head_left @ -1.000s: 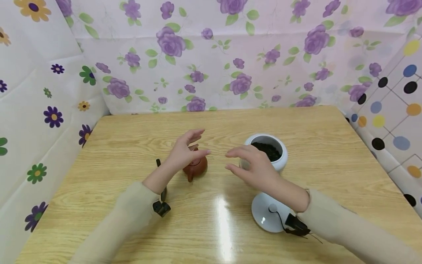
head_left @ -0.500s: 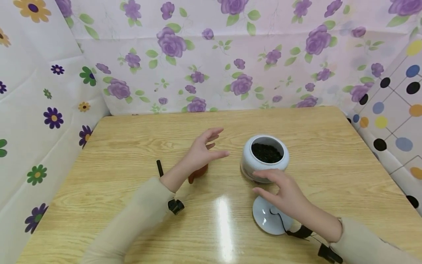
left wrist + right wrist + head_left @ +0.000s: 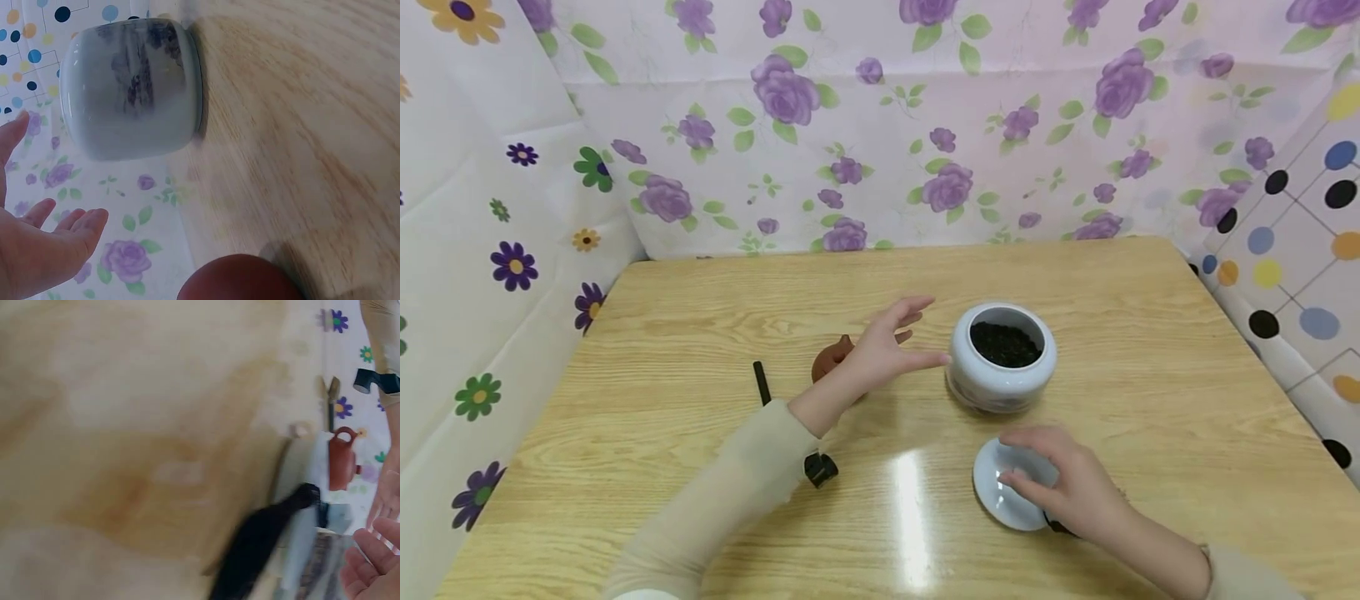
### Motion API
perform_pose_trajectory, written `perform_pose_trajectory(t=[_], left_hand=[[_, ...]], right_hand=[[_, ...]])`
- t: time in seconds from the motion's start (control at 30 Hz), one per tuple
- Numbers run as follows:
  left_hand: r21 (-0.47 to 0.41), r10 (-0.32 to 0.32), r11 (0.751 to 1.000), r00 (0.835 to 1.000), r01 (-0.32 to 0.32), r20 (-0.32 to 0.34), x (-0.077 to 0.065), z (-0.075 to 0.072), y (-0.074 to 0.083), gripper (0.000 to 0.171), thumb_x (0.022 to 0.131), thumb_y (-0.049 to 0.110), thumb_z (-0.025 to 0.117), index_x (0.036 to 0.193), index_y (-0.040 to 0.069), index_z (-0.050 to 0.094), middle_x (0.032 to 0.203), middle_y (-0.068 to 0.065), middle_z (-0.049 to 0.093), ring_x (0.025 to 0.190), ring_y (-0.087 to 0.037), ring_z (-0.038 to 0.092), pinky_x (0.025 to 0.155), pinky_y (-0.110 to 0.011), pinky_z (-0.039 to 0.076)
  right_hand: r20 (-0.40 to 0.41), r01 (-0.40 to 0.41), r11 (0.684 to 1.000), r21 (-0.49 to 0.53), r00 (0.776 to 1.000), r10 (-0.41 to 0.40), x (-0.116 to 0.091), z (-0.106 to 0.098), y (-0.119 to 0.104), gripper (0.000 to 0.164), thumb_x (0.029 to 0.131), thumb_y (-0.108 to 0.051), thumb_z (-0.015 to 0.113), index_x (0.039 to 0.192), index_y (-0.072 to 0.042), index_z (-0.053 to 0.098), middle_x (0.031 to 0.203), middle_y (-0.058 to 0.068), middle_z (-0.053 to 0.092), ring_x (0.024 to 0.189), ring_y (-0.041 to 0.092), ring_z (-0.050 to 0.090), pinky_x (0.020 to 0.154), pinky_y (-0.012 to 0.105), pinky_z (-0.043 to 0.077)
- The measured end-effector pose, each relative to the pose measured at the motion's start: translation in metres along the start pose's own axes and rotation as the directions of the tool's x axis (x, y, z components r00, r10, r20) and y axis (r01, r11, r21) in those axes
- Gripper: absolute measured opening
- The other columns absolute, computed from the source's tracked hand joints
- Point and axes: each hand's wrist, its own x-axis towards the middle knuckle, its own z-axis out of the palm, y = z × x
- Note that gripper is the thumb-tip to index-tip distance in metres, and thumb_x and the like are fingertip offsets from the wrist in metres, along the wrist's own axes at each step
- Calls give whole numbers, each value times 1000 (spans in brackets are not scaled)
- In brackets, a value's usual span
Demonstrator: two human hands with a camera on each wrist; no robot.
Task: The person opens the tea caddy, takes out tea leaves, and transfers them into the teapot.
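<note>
My left hand [image 3: 883, 354], thumb and fingers spread apart, hovers left of a white lidless jar [image 3: 996, 392] holding dark tea leaves [image 3: 1006, 344]. In the left wrist view the jar [image 3: 131, 94] shows a dark painted pattern, and the hand [image 3: 53, 250] holds nothing. A brown clay teapot [image 3: 829, 360] is partly hidden behind the left wrist. My right hand [image 3: 1071, 479], fingers loosely bent and apart from the thumb, is over the jar's white lid [image 3: 996, 498], overlapping its knob in the head view. The right wrist view catches this hand [image 3: 375, 572] at its edge.
Left of the teapot lies a scoop with a dark handle [image 3: 762, 383], partly behind the left forearm. A black strap [image 3: 250, 550] crosses the right wrist view. Flowered cloth [image 3: 865, 125] hangs behind the wooden table [image 3: 700, 317], with dotted cloth [image 3: 1311, 275] on the right.
The left hand has moved right, from over the teapot towards the jar. The right hand has drawn back from the jar to over the lid. Jar and lid stay in place.
</note>
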Motion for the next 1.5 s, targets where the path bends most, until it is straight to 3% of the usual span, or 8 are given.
perform_pose_trajectory(t=[0.27,0.37,0.47,0.53,1.03,1.33,1.5], left_hand=[[2,18,1000,999,-18,49,11,15,-6,79,77,16,80,145,16,40,148,-4,40,138,-27,35,113,-39,36],[22,30,999,998,-31,61,14,22,-6,79,77,15,81,145,14,40,149,-5,39,137,-29,36,111,-39,38],[44,31,998,997,-34,69,16,27,-6,80,76,15,81,145,13,40,149,-5,39,136,-29,38,110,-38,40],[46,32,998,997,-36,74,18,30,-6,80,76,15,81,144,12,40,149,-6,39,135,-29,39,109,-38,41],[42,8,999,996,-12,94,23,38,-7,78,77,14,80,144,11,41,147,-6,41,135,-24,40,110,-35,40],[36,-31,999,994,28,101,22,39,-5,80,77,15,81,145,14,40,149,-5,38,136,-24,39,110,-33,40],[18,-29,999,994,27,103,22,37,-4,80,77,13,80,145,13,39,149,-5,38,136,-25,38,110,-33,40]], right_hand=[[108,-111,992,-63,987,117,-13,1,6,38,70,-11,83,105,-13,69,109,0,67,99,17,61,81,30,57],[109,-102,991,-84,988,111,-18,1,10,39,68,-11,84,104,-12,69,110,1,66,100,20,61,87,19,52],[97,-86,992,-92,991,95,-23,2,15,40,66,-11,85,103,-13,70,113,3,66,103,24,60,94,2,38],[84,-75,994,-83,993,82,-25,2,19,40,65,-9,85,102,-13,70,115,5,65,105,27,60,97,-3,28],[62,-147,989,14,987,146,-27,7,29,29,68,-10,84,93,-20,73,114,4,66,105,23,61,94,-2,33],[88,-88,996,12,992,86,-30,0,26,28,69,-9,83,92,-21,73,113,0,67,115,9,55,99,-2,29],[46,-91,996,7,995,91,-28,-13,18,31,70,-6,82,97,-18,73,112,-5,68,120,-6,47,101,-1,27]])
